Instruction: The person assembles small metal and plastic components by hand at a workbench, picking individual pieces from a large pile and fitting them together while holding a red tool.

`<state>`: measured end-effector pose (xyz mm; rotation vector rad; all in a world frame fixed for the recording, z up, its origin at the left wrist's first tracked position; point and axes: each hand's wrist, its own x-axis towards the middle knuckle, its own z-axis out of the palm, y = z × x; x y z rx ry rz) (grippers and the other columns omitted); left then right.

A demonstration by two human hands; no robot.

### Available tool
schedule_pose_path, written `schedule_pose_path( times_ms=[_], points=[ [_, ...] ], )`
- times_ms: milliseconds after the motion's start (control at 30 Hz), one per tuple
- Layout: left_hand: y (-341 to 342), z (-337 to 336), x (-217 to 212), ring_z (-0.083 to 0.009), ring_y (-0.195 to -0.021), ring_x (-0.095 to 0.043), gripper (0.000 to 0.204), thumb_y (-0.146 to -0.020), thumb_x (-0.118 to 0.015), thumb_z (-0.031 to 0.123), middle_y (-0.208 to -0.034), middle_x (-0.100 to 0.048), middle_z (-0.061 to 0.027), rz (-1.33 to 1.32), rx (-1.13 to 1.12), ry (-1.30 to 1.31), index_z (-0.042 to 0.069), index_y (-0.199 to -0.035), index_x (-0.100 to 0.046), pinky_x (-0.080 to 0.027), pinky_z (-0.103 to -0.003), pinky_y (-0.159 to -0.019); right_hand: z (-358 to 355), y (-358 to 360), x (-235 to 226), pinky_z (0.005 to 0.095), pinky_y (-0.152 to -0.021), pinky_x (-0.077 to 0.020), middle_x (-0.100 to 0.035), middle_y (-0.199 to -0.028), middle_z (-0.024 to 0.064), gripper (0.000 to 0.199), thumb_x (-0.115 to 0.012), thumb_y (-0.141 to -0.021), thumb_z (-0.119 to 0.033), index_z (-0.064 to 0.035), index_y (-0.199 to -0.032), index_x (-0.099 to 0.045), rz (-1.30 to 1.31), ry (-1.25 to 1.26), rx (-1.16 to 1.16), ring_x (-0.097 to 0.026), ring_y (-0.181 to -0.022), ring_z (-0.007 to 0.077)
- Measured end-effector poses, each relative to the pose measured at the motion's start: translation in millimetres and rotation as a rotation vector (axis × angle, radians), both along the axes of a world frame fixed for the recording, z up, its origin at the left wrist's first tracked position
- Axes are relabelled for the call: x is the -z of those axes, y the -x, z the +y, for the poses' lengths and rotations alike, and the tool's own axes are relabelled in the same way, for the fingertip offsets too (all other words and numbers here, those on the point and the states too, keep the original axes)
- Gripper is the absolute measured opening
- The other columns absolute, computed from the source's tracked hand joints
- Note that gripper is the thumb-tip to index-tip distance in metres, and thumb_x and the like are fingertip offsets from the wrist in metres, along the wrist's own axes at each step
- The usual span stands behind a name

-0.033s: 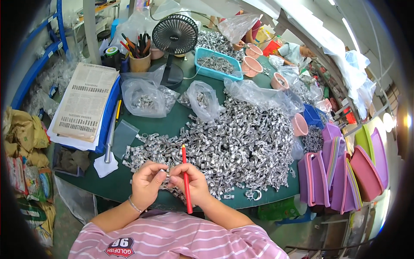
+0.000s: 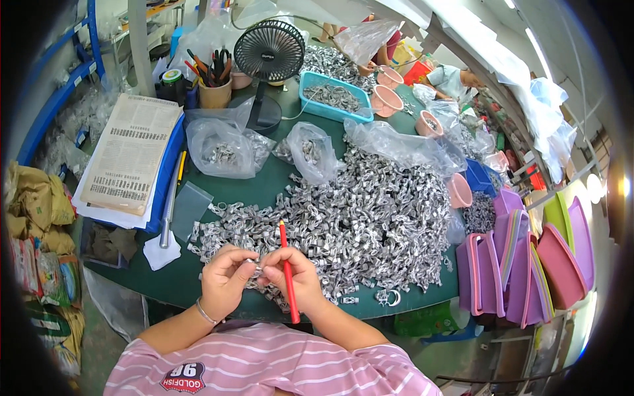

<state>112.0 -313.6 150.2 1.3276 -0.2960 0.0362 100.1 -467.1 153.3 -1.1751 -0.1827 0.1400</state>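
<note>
My left hand [image 2: 223, 285] is closed, pinching a small silver metal clip [image 2: 250, 261] between thumb and fingertips; fingers hide most of it. Close on its right, my right hand [image 2: 304, 280] is also closed, its fingertips at the same clip. A long red pencil-shaped stick [image 2: 289, 284] with a yellowish upper end lies across that hand, held in its fingers and leaning slightly. Just beyond both hands spreads a large heap of similar silver metal clips [image 2: 370, 224] on the green table [image 2: 264, 191]. Several loose pieces and a ring [image 2: 394, 298] sit by the near edge.
A black fan [image 2: 269, 53], a pot of tools [image 2: 215, 94] and a light blue basket [image 2: 335, 113] stand beyond the heap. Newspaper [image 2: 129, 155] covers a blue tray at left. Clear bags [image 2: 221, 152] hold clips. Purple bins [image 2: 492, 277] stand at right. Other people work at far right.
The red stick has tilted slightly, its lower end shifting a little right and up. My right fingers have moved slightly; the left hand stays nearly in place.
</note>
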Motion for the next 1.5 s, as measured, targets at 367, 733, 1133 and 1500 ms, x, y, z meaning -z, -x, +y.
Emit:
schedule_pose_path(
  times_ms=[367, 733, 1133, 1500],
  points=[
    [-4, -3, -19, -0.0159, -0.081, -0.054, 0.022, -0.071, -0.062, -0.009, -0.092, -0.053, -0.0094, -0.140, 0.029, -0.084, -0.003, -0.092, -0.060, -0.045, -0.025, -0.066, 2, -3, 8, 0.0258, -0.079, -0.0435, -0.052, -0.098, 0.0097, 0.020, -0.058, -0.078, 0.007, -0.0033, -0.091, -0.047, -0.182, -0.099, 0.118, -0.051, -0.088, 0.0135],
    [-3, 4, -5, -0.0142, -0.077, -0.056, 0.022, -0.075, -0.059, -0.005, -0.089, -0.056, -0.0092, -0.156, -0.029, -0.274, -0.001, -0.097, -0.061, -0.045, -0.023, -0.065, -4, -2, 16, 0.0289, -0.078, -0.0441, -0.052, -0.101, 0.0148, 0.037, -0.063, -0.070, 0.013, -0.0055, -0.094, -0.041, -0.360, 0.005, 0.276, -0.052, -0.092, 0.0183],
    [4, 10, 11, -0.0145, -0.071, -0.058, 0.022, -0.091, -0.045, 0.017, -0.084, -0.057, -0.0055, 0.880, 0.359, 0.495, 0.002, -0.104, -0.051, -0.050, -0.026, -0.059, -6, 7, 12, 0.0282, -0.062, -0.0461, -0.063, -0.085, 0.0141, 0.017, -0.058, -0.070, 0.009, -0.0037, -0.068, -0.047, -0.593, 0.522, 0.126, -0.058, -0.070, 0.0202],
    [2, 27, 18, -0.0036, -0.045, -0.031, 0.006, -0.084, -0.054, 0.008, -0.058, -0.035, 0.0044, 0.798, 0.053, 0.359, 0.006, -0.086, -0.049, -0.023, -0.018, -0.039, 12, -44, 35, 0.0414, -0.052, -0.0385, -0.050, -0.069, 0.0119, 0.021, -0.066, -0.067, -0.004, -0.0058, -0.079, -0.048, -0.743, 1.127, 0.176, -0.049, -0.060, 0.0321]
  ],
)
